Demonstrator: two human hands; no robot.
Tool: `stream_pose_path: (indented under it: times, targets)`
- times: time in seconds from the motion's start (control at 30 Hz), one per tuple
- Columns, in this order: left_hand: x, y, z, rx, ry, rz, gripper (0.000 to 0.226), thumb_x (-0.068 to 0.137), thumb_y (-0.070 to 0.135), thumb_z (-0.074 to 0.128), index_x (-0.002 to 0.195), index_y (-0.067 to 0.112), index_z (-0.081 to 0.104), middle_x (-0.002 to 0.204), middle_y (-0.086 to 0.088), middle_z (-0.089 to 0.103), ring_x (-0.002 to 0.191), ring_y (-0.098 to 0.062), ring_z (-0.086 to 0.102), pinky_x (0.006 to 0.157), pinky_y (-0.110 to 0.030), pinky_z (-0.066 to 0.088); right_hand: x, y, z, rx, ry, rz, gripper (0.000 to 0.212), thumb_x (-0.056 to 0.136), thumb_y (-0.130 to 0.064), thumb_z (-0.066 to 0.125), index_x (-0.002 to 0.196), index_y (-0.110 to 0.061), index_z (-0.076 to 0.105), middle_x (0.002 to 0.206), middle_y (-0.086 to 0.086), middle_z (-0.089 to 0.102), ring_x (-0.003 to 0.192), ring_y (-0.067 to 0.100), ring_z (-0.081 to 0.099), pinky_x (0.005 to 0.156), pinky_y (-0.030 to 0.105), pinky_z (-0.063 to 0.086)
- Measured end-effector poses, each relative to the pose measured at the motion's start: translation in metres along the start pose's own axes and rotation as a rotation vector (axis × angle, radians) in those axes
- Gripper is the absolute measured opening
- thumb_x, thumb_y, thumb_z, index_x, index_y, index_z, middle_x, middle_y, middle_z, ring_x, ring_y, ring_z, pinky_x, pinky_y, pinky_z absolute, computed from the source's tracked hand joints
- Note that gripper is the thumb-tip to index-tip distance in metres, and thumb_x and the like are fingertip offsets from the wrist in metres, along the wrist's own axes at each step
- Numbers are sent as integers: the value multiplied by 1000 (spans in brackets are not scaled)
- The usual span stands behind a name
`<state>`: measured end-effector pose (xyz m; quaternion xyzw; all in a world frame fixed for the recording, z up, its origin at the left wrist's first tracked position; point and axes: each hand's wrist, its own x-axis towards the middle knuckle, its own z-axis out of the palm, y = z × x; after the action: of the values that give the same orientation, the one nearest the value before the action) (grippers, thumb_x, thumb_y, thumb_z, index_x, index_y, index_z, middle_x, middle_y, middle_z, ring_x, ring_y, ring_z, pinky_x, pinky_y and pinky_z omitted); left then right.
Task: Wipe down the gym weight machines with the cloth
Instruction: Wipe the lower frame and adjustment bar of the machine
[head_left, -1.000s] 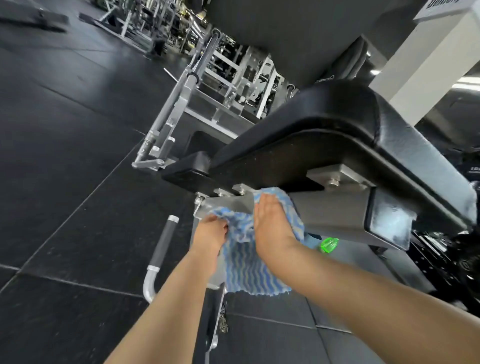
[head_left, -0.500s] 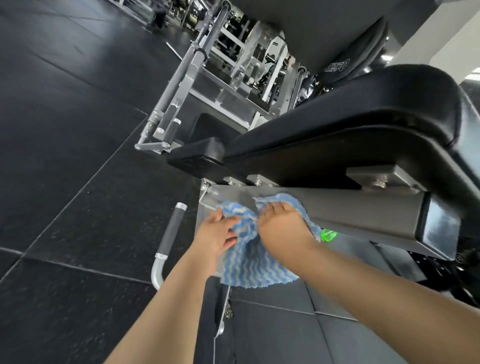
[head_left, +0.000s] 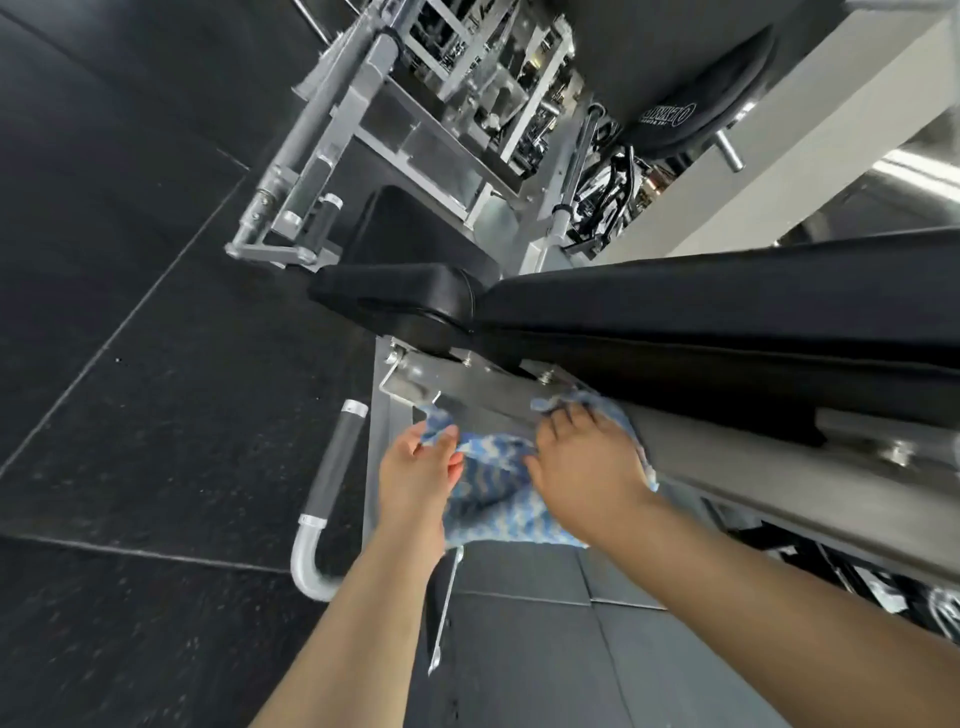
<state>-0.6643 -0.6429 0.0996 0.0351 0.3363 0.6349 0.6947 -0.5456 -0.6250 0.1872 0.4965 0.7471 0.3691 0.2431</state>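
A blue-and-white striped cloth (head_left: 496, 486) hangs against the grey steel beam (head_left: 727, 467) under the machine's black padded bench (head_left: 727, 306). My right hand (head_left: 587, 467) lies over the cloth's upper right part and presses it on the beam, fingertips curled into the fabric at the top edge. My left hand (head_left: 415, 470) pinches the cloth's left edge between thumb and fingers, just below the beam's left end. The cloth's lower half dangles free below both hands.
A curved grey handle with a black grip (head_left: 332, 478) stands left of my left hand. A smaller black pad (head_left: 395, 296) sits at the bench's left end. More silver machine frames (head_left: 467, 104) fill the back. Black rubber floor (head_left: 130, 364) spreads to the left.
The view has tipped and moved closer. My hands have spread apart along the cloth, the right sliding rightward on the beam, the left staying on the cloth's left edge.
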Motion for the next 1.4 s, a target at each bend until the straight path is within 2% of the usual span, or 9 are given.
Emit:
stream_pose_path:
  times: [0.13, 0.3, 0.43, 0.57, 0.77, 0.97, 1.13, 1.27, 1.4]
  targets:
    - [5, 1, -4, 8, -7, -59, 13, 93, 10, 55, 88, 20, 48, 77, -4, 54, 69, -10, 52, 76, -24, 48, -9, 0, -3, 47, 46, -57, 43, 67, -35, 70, 92, -1, 73, 90, 11, 72, 84, 22, 69, 73, 26, 54]
    - [19, 9, -6, -63, -68, 32, 27, 94, 11, 54, 121, 9, 51, 93, -2, 63, 80, -8, 61, 82, -23, 49, 36, -15, 3, 102, -178, -125, 44, 96, -18, 35, 138, -2, 36, 141, 12, 43, 130, 23, 40, 107, 30, 33]
    - [24, 12, -8, 11, -136, 34, 12, 94, 13, 52, 100, 20, 61, 90, 4, 67, 80, -2, 65, 76, -19, 49, 72, -26, 21, 79, -377, -65, 56, 93, -15, 34, 145, 3, 20, 149, 15, 28, 138, 24, 27, 110, 38, 32]
    - [25, 5, -20, 210, -193, -15, 40, 94, 13, 52, 134, 16, 48, 112, 1, 64, 99, -10, 61, 93, -33, 48, 104, -31, 26, 54, -515, -68, 64, 97, -21, 30, 149, -1, 0, 158, 7, 1, 145, 20, 4, 118, 37, 13]
    - [17, 15, -38, 338, -196, -30, 50, 96, 14, 50, 143, 18, 33, 137, 3, 48, 119, -12, 48, 97, -32, 39, 125, -38, 35, -43, -559, -96, 67, 100, -37, 30, 150, -7, -3, 159, 4, -5, 146, 19, -3, 117, 32, 5]
    - [9, 23, -34, 417, -201, 80, 43, 95, 6, 49, 136, 16, 44, 108, 14, 59, 108, -5, 52, 106, -32, 38, 94, -40, 2, 37, -621, 104, 79, 93, -25, 45, 148, 0, -7, 158, 9, -10, 146, 21, -3, 115, 34, 12]
    - [2, 39, -29, 454, -160, 263, 24, 88, 2, 60, 99, 23, 59, 91, 1, 65, 73, 5, 59, 77, -6, 45, 36, -29, -27, 128, -378, 159, 51, 93, -19, 41, 140, -1, 32, 146, 13, 34, 135, 25, 34, 107, 32, 28]
    - [-3, 32, -22, 405, -101, 341, 5, 85, 11, 65, 82, 14, 64, 64, 5, 62, 57, 5, 58, 69, -15, 48, -13, -24, -3, 262, 198, 135, 29, 49, -7, 72, 77, -9, 63, 79, 8, 66, 74, 27, 65, 65, 29, 52]
    - [1, -2, -14, 365, -14, 285, 15, 90, 10, 59, 75, 12, 58, 61, 1, 60, 52, 3, 57, 65, -24, 49, -54, -24, 46, 462, 245, 49, 34, 60, -8, 58, 92, -12, 47, 112, 10, 60, 104, 25, 53, 78, 33, 54]
